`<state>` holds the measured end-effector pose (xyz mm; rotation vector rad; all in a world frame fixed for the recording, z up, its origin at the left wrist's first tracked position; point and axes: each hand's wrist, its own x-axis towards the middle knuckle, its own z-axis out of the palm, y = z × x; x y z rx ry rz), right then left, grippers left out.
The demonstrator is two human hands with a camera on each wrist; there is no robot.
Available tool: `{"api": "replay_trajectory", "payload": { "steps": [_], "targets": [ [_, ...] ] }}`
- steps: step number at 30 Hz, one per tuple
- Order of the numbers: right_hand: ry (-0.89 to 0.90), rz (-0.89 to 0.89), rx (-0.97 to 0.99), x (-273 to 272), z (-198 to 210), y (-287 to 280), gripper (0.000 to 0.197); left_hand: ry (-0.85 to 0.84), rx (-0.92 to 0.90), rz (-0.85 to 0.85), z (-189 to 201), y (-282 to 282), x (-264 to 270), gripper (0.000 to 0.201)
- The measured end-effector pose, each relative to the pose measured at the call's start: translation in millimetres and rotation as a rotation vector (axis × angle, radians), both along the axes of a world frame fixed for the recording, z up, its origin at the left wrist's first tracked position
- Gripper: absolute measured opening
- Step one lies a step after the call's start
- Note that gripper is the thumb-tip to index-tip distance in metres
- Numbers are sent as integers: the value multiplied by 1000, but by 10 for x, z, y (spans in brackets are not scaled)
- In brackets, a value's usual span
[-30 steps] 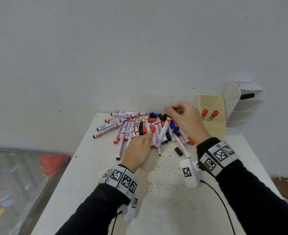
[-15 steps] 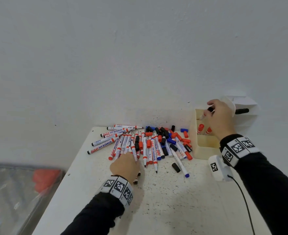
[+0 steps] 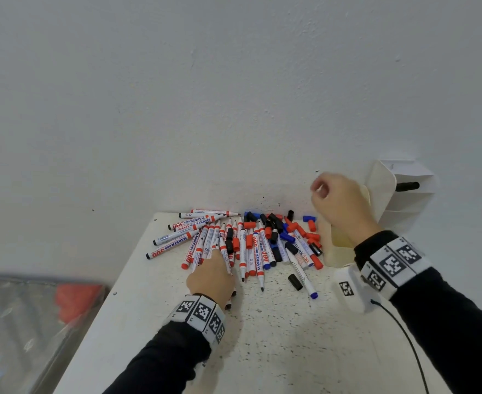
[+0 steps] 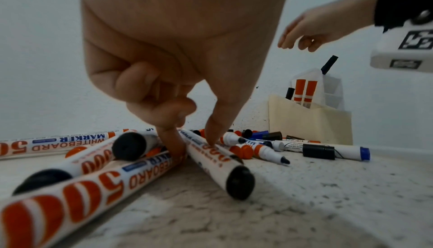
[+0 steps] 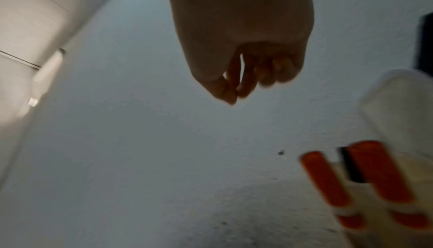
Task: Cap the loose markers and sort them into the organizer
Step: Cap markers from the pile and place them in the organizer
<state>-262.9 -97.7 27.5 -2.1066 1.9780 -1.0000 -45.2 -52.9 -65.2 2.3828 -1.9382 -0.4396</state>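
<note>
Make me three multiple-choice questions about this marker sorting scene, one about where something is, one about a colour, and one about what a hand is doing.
1. Where is the cream organizer?
A. right of the marker pile
B. left of it
C. on the floor

2. What colour are the two matching caps standing in the organizer?
A. blue
B. green
C. red

3. What is the right hand holding?
A. a black cap
B. nothing
C. a blue marker

Answers: 1 A, the head view shows it right of the pile by the wall. 2 C, both wrist views show red caps. 3 B, its loosely curled fingers hold nothing.
</note>
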Motion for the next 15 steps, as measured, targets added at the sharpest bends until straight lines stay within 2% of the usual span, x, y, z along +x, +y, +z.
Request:
{"api": "replay_trajectory", "payload": {
  "steps": [1, 3, 6, 8, 10, 13, 15],
  "targets": [
    [26, 72, 139, 101, -50, 58, 11, 12, -11, 5, -1, 8, 3, 36],
    [192, 178, 424, 270, -248, 149, 11, 48, -21, 24, 4, 13, 12, 40],
    [490, 200, 665, 369, -598, 246, 23, 118, -44, 66, 30, 14, 35, 41],
    [623, 166, 688, 376, -754, 281, 29, 169, -111, 95, 64, 29, 59, 38],
    [674, 134, 668, 383, -851, 293, 30, 251, -200, 112, 93, 50, 81, 36],
    [607, 134, 659, 387, -933, 302, 22, 422, -263, 88, 106, 55, 89, 35],
    [461, 148, 613, 381, -952, 304, 15, 487, -284, 35, 118, 68, 81, 33]
  ]
}}
